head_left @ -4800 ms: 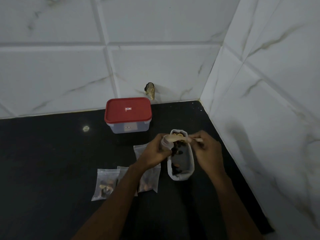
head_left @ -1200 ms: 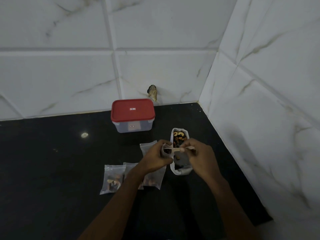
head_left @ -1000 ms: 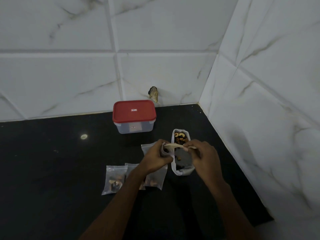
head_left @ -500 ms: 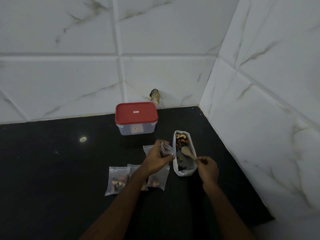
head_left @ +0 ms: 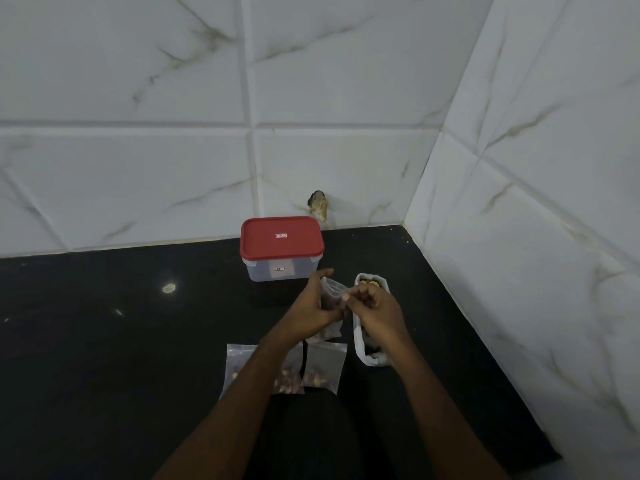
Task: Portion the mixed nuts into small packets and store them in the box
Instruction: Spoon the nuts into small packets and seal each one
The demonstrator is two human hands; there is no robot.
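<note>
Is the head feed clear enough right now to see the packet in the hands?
Head view: dim, and the black counter swallows detail apart from one small glare spot; tile lines bow from the wide lens; the packet held by left hand and right hand looks soft, contents only a dark mass.

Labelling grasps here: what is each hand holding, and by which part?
Both hold the small clear plastic packet of nuts: the left hand grips its side, and the right hand pinches its top edge.
</note>
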